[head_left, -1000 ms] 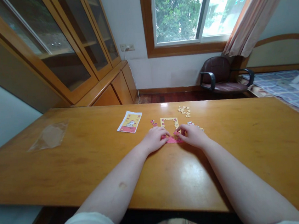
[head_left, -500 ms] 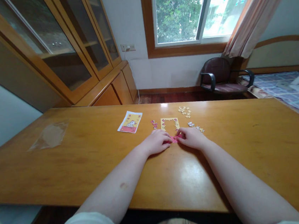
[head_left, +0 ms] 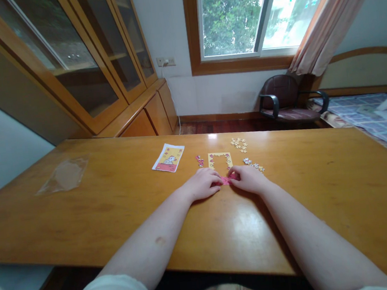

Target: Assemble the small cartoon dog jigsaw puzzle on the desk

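A partly assembled jigsaw puzzle [head_left: 226,181] lies flat on the table, its yellow border [head_left: 219,154] around a bare wooden middle and its near edge pink. My left hand [head_left: 204,183] rests at the lower left corner, fingers curled together on the pink edge. Thumb and fingers of my right hand [head_left: 247,177] close on the pink strip at the lower right; any single piece between them is too small to make out. Small pink pieces [head_left: 200,161] lie left of the border. White and yellow pieces [head_left: 253,164] lie just beyond my right hand.
More yellow pieces [head_left: 239,144] form a loose cluster farther back. A picture card [head_left: 168,158] with a white animal lies to the left, and a clear plastic bag [head_left: 64,174] is farther left. Beyond the wooden table [head_left: 124,207] stands an armchair [head_left: 283,94].
Both hands stay at the pink near edge, with only very slight finger movement. The loose pieces, the card and the bag have not moved.
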A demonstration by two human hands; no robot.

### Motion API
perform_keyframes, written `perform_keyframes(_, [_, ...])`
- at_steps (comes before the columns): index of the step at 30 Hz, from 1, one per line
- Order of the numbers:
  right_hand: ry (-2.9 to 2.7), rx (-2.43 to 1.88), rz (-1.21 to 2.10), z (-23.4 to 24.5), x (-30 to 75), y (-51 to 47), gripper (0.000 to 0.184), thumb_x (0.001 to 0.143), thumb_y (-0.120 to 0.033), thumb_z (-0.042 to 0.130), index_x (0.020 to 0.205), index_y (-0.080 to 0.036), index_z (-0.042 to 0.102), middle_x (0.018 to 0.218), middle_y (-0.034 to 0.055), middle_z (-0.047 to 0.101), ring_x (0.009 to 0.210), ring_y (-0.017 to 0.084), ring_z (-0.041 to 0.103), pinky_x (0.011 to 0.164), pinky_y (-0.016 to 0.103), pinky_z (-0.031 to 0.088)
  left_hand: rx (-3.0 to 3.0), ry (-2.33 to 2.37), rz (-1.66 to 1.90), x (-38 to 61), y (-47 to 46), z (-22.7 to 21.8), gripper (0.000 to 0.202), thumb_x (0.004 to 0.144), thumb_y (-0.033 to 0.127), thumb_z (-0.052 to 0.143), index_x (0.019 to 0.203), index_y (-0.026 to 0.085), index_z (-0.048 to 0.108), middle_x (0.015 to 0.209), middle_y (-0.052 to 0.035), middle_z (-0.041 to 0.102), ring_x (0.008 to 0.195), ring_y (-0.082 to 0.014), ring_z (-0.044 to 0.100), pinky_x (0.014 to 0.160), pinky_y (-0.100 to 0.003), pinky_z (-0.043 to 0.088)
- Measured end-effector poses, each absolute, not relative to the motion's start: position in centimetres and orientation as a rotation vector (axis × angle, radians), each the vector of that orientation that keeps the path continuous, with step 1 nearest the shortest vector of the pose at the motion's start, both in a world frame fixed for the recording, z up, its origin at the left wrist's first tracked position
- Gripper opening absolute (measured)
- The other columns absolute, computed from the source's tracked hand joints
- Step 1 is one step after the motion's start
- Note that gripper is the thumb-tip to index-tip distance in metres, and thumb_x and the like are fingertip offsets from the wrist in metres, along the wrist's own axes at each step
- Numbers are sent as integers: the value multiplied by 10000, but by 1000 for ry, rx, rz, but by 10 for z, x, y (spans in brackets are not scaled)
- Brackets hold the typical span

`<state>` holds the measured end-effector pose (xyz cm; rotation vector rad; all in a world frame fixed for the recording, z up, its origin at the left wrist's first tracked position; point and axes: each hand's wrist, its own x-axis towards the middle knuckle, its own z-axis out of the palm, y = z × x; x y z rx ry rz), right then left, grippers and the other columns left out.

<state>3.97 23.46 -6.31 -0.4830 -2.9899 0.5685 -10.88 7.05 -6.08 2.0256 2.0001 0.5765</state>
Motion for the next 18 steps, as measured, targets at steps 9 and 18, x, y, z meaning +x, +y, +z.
perform_keyframes(9, [-2975, -340, 609, -62, 42, 235, 254, 794, -211, 522, 896, -267, 748, 811, 8, 729, 732, 158, 635, 662, 244, 429, 2027, 1987, 590, -108, 70, -59, 169, 822, 258, 609, 930, 231, 736, 1001, -61, 690, 987, -225, 586, 916, -362, 400])
perform_keyframes(18, [-3018, -299, 589, -62, 40, 234, 273, 798, -220, 523, 909, -282, 765, 841, 8, 743, 752, 168, 652, 689, 255, 454, 2028, 1968, 638, -110, 70, -63, 168, 824, 267, 608, 927, 239, 737, 1001, -56, 691, 981, -221, 583, 918, -362, 397])
